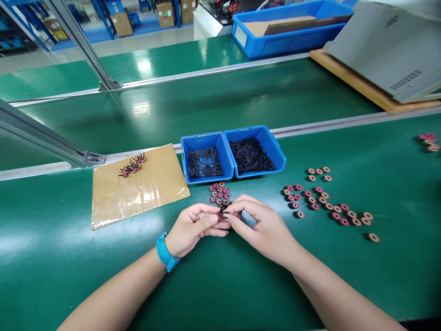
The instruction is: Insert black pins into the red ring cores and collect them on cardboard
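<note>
My left hand [196,227], with a blue band at the wrist, pinches a small red wound motor stator [219,216] between thumb and fingers. The fingertips of my right hand [258,225] are closed at the same stator, on what looks like a short black tube; fingers partly hide it. Just beyond my fingers lies a group of red and copper stators [219,193]. Behind them stand two blue bins, a left bin [227,177] and a right bin [279,165], both holding thin black tube pieces [253,156].
On the left, a brown cardboard sheet [161,184] carries several stators with black tubes [132,166]. More loose stators [322,200] are scattered to the right. A metal rail [310,126] runs behind the bins. Farther back are a large blue crate [275,46] and a grey metal case [382,50].
</note>
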`<state>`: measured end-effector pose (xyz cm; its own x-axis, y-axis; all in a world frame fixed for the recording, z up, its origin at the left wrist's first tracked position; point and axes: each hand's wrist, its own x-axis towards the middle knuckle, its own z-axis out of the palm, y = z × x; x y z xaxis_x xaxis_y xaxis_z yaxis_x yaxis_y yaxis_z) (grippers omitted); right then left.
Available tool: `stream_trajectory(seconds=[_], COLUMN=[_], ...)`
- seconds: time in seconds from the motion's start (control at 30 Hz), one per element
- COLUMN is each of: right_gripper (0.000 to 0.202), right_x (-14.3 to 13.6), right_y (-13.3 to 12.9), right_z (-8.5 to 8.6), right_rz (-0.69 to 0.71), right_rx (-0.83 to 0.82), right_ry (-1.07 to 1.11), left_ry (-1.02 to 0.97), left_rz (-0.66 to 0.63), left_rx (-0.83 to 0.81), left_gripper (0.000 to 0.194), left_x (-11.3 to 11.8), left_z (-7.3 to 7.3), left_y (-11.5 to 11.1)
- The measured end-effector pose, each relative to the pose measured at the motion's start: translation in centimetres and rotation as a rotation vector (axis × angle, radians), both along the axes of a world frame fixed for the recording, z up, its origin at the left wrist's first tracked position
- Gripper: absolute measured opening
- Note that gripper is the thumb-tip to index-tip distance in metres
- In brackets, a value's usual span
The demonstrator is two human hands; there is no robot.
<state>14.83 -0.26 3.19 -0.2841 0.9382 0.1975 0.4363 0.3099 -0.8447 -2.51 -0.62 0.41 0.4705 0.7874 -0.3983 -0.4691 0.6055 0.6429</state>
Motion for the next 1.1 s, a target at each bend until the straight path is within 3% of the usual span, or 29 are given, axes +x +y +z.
stream_trajectory(seconds=[0.17,0.3,0.4,0.47,0.53,0.63,0.7,0.83,0.97,1.1], right_gripper=[0.009,0.015,0.019,0.023,0.023,0.025,0.024,0.016,0.017,0.02], right_x=[1.8,2.2,0.0,-2.1,-4.1,-6.1,-6.6,-6.4,-5.6,-4.8], right_y=[0.8,4.5,8.5,10.7,12.2,13.0,13.0,13.1,13.2,13.2], right_z=[0.3,1.4,2.3,2.3,1.9,0.9,0.4,0.2,0.9,1.5], right_rz=[0.097,0.029,0.113,0.257,0.307,0.326,0.34,0.379,0.373,0.333], right_rx=[-0.012,0.221,0.335,0.262,0.236,0.207,0.191,0.148,0.139,0.185], right_ry=[-0.097,-0.31,-0.667,-1.001,-1.075,-1.114,-1.117,-1.077,-1.002,-0.909], left_ry=[0.034,0.09,0.201,0.354,0.579,1.124,1.349,1.536,1.664,1.889], left_rz=[0.032,0.2,0.353,0.472,0.596,0.642,0.648,0.625,0.594,0.632], left_rx=[0.023,0.109,0.194,0.261,0.314,0.313,0.277,0.228,0.211,0.281], left_gripper=[0.029,0.031,0.03,0.032,0.034,0.03,0.024,0.017,0.027,0.043], left_x=[0.1,-0.9,-3.2,-5.5,-8.1,-11.6,-13.4,-15.5,-16.7,-15.0], left_z=[0.1,0.6,1.1,1.2,0.9,0.5,0.1,-0.5,-0.6,0.4], left_y=[0.1,1.2,2.4,3.1,3.6,4.1,4.3,5.1,5.7,5.0])
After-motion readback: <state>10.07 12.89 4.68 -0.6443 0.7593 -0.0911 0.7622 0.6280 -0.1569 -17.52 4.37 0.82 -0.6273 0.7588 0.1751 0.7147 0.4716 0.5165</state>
